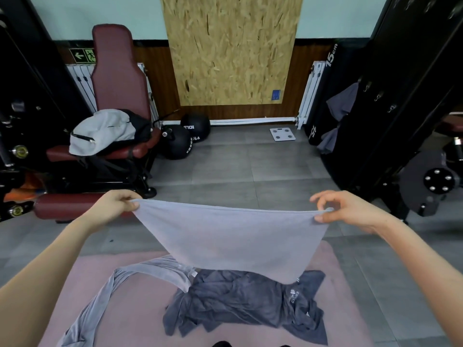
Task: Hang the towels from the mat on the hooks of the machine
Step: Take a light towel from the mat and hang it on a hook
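The light grey cloth towel (233,236) that I hold spread out hides the far part of the crumpled dark grey towel (240,304) and the middle of the pink floor mat (140,309). The dark towel's white print (293,295) is too small for me to read. The black weight machine (411,71) on my right runs off the top and right edges.

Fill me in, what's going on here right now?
A person holds a light grey towel stretched above the pink mat, the left hand and right hand each pinching a top corner. A dark grey towel and a second light towel lie crumpled on the mat. On the machine at right, a hung towel shows beside free hooks.
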Tool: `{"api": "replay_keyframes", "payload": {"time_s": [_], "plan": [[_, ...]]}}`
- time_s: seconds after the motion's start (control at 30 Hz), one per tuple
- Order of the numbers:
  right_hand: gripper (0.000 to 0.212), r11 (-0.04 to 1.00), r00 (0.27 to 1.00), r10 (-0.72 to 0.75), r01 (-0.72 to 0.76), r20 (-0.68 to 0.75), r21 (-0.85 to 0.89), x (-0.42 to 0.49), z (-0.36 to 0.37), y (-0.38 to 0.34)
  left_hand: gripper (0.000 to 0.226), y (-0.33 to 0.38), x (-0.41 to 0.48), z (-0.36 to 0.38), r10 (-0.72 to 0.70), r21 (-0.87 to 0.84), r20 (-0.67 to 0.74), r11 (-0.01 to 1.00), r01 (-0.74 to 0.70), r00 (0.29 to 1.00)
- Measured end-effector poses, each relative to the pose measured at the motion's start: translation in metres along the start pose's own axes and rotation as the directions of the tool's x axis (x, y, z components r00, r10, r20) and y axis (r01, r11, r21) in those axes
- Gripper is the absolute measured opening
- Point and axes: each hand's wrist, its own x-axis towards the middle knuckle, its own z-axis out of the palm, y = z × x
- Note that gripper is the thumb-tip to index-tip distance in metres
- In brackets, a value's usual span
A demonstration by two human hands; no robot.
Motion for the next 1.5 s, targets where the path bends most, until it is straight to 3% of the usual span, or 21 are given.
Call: {"api": "replay_keyframes", "payload": {"time_s": [0.07,0.17,0.3,0.37,0.43,0.57,0.8,0.93,1.03,1.13,1.27,1.4,1.5], "plan": [[0.051,0.988,0.998,-0.011,0.001,0.065,0.155,-0.005,-0.003,-0.003,0.012,0.004,-0.003,-0.003,-0.024,-0.139,0.083,0.99,0.036,0.996],[0.025,0.954,0.992,-0.043,0.005,0.12,0.299,-0.014,-0.011,-0.012,0.014,0.011,-0.008,-0.01,-0.04,-0.323,0.185,0.941,0.099,0.982],[0.021,0.751,1.0,-0.003,0.012,-0.015,0.66,-0.01,-0.02,-0.016,0.023,0.024,-0.011,-0.018,-0.034,-0.424,0.211,0.897,0.123,0.977],[0.01,0.731,0.981,0.154,-0.033,-0.118,0.682,0.002,-0.017,-0.013,0.024,0.025,-0.004,-0.017,-0.088,-0.365,0.191,0.918,0.154,0.978],[0.011,0.804,0.928,0.285,-0.096,-0.239,0.587,0.017,-0.01,-0.005,0.02,0.027,0.002,-0.007,-0.171,-0.27,0.146,0.941,0.205,0.974],[0.009,0.807,0.852,0.401,-0.154,-0.336,0.57,0.031,0.01,0.001,0.019,0.031,0.012,0.018,-0.289,-0.227,0.015,0.931,0.285,0.957],[0.016,0.692,0.794,0.547,-0.249,-0.266,0.678,0.038,0.032,-0.009,0.01,0.053,0.004,0.043,-0.472,-0.328,-0.002,0.833,0.445,0.882],[0.024,0.524,0.804,0.594,-0.346,-0.042,0.778,0.042,0.05,-0.028,0.015,0.07,-0.003,0.066,-0.525,-0.401,0.122,0.751,0.525,0.843],[0.026,0.407,0.812,0.579,-0.359,0.066,0.84,0.044,0.066,-0.044,0.014,0.084,-0.008,0.084,-0.486,-0.514,0.138,0.709,0.482,0.863],[0.021,0.522,0.857,0.514,-0.287,-0.028,0.804,0.045,0.092,-0.067,0.02,0.098,-0.016,0.111,-0.375,-0.579,0.035,0.748,0.325,0.926],[0.028,0.681,0.9,0.397,-0.156,-0.181,0.715,0.042,0.135,-0.089,0.025,0.111,-0.033,0.147,-0.23,-0.503,-0.117,0.852,0.142,0.966],[0.032,0.71,0.905,0.375,-0.14,-0.202,0.69,0.038,0.159,-0.103,0.018,0.111,-0.038,0.163,-0.164,-0.408,-0.208,0.91,0.067,0.964],[0.042,0.735,0.923,0.339,-0.139,-0.182,0.663,0.034,0.17,-0.109,0.03,0.11,-0.039,0.167,-0.11,-0.312,-0.217,0.949,0.038,0.97]]}}
